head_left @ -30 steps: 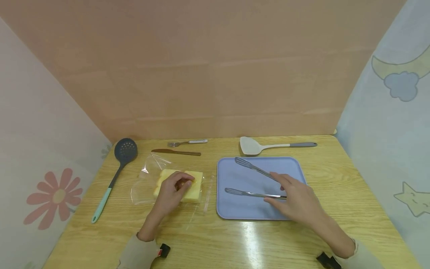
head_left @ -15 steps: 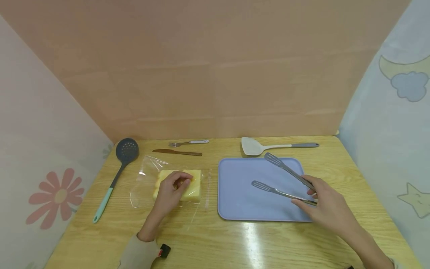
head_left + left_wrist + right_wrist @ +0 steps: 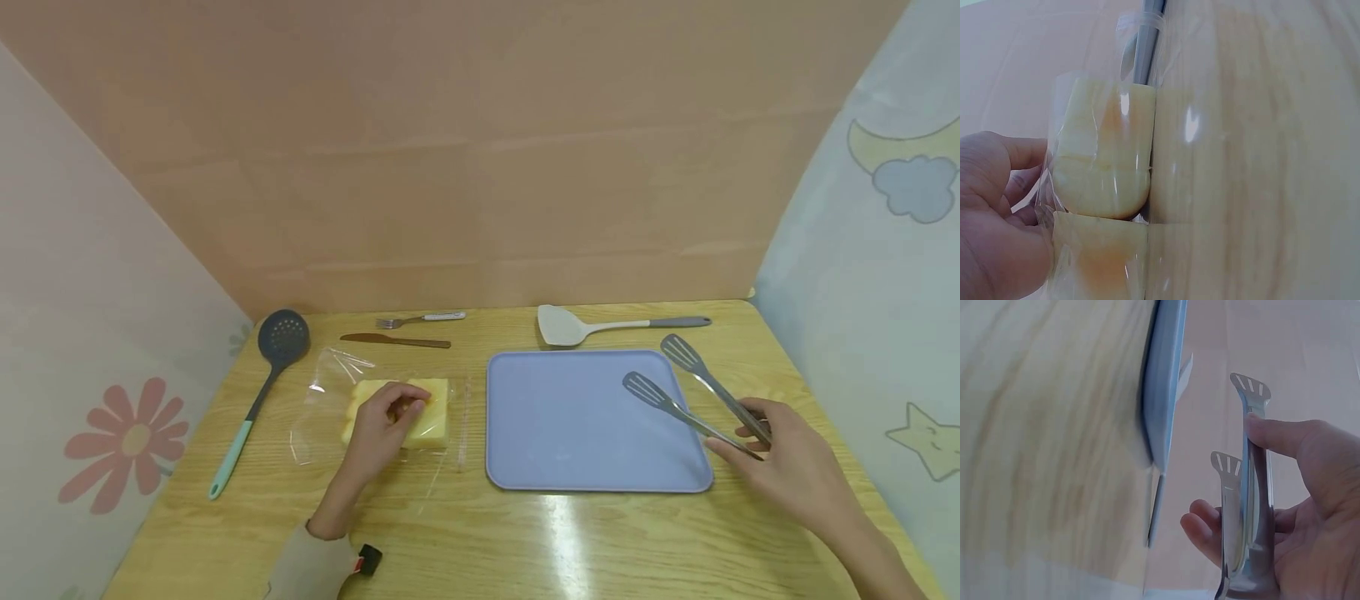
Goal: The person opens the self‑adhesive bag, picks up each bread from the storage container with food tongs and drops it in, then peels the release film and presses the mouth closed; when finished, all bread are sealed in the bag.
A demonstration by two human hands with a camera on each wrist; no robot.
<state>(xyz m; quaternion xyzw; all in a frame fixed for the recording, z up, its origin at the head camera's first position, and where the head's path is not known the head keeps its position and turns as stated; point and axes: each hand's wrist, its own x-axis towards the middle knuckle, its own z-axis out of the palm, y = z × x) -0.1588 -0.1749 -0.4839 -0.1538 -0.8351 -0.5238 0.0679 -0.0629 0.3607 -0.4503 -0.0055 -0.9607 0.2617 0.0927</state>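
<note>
My right hand (image 3: 795,467) holds metal tongs (image 3: 716,387) at the right end of the blue tray (image 3: 570,421). Their slotted tips stand apart with nothing between them, as the right wrist view also shows for the tongs (image 3: 1254,506). With curled fingers and thumb, my left hand (image 3: 382,425) pinches the top of a clear plastic bag (image 3: 315,425). Yellow bread (image 3: 431,429) lies inside the bag on the table. In the left wrist view, two pieces of bread (image 3: 1107,144) show through the film, and the plastic creases beside my fingers (image 3: 1025,150).
A slotted skimmer (image 3: 283,337) with a mint handle lies at the left. Behind the bag are a fork (image 3: 420,319) and a table knife (image 3: 393,340). A white spatula (image 3: 562,327) with a grey handle lies behind the tray. Walls stand at the back and both sides.
My right hand has carried the tongs rightward, from over the middle of the tray to its right end. The left hand and the bagged bread have hardly moved.
</note>
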